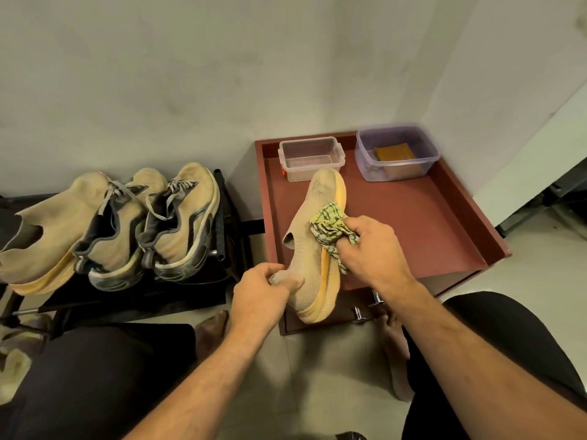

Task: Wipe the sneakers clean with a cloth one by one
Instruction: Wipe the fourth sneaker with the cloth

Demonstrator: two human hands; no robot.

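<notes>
A beige knit sneaker (313,249) with an orange sole is held over the front of a reddish-brown tray (413,223), toe pointing away from me. My left hand (265,293) grips its heel. My right hand (371,246) clutches a bunched yellow-green patterned cloth (327,225) against the sneaker's side, by the sole. Three more beige sneakers lie on a black rack at left: a slip-on one (47,223) and two laced ones with grey trim (120,236) (184,223).
At the tray's back stand a clear plastic box (309,158) and a purple-tinted tub (395,154) holding a brown block. The tray sits on a small cabinet with metal knobs (365,308). My knees and bare feet are below. White walls stand behind.
</notes>
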